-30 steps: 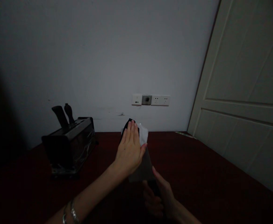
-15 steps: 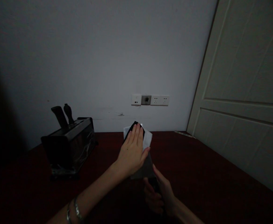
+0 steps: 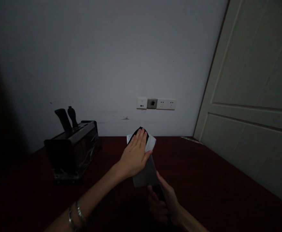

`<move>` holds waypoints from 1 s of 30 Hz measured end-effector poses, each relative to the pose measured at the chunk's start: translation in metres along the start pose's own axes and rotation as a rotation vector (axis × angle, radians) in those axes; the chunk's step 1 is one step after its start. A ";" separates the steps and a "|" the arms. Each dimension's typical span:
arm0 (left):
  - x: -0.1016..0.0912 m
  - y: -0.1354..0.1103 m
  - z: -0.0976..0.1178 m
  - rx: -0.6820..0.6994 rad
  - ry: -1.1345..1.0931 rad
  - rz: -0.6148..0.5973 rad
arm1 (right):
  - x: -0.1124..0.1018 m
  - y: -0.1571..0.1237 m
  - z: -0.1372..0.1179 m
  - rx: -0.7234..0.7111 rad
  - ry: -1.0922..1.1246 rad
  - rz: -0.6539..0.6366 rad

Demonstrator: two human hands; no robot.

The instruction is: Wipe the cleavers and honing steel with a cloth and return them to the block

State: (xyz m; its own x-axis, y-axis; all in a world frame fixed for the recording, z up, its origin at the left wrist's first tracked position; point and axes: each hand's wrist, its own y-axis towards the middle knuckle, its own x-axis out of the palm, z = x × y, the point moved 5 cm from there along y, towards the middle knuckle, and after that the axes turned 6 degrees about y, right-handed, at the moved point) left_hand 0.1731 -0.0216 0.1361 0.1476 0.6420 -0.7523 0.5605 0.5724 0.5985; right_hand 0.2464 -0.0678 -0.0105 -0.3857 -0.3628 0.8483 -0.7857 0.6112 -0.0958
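Observation:
A kitchen cleaver (image 3: pixel 146 174) with a broad grey blade is held slanting up and away over the dark red table. My right hand (image 3: pixel 166 199) is closed around its black handle (image 3: pixel 158 191), thumb up near the base of the blade. Over the upper blade lies a black-and-white cloth (image 3: pixel 151 143). My left hand (image 3: pixel 134 157) presses this cloth against the blade, fingers stretched together and thumb apart along the near edge. The blade's tip is hidden under the cloth and fingers.
To the left stands a black knife block (image 3: pixel 72 151) with a couple of dark handles (image 3: pixel 63 119) sticking out. Wall sockets (image 3: pixel 166 104) sit above the table's back edge. A thin strip (image 3: pixel 191 140) lies at the far right corner, beside a pale door (image 3: pixel 252 106).
My left hand and the cloth have shifted slightly left and down relative to the sockets. A bit more of the lower blade shows. My right hand keeps its grip on the handle.

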 end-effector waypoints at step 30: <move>-0.008 0.000 0.000 0.037 0.010 0.060 | 0.003 -0.002 -0.004 -0.058 -0.072 -0.007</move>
State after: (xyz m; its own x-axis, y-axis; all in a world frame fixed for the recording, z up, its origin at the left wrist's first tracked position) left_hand 0.1723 -0.0266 0.1419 0.1740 0.6798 -0.7124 0.5803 0.5137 0.6319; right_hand 0.2483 -0.0670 -0.0055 -0.4154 -0.4161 0.8089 -0.7602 0.6471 -0.0576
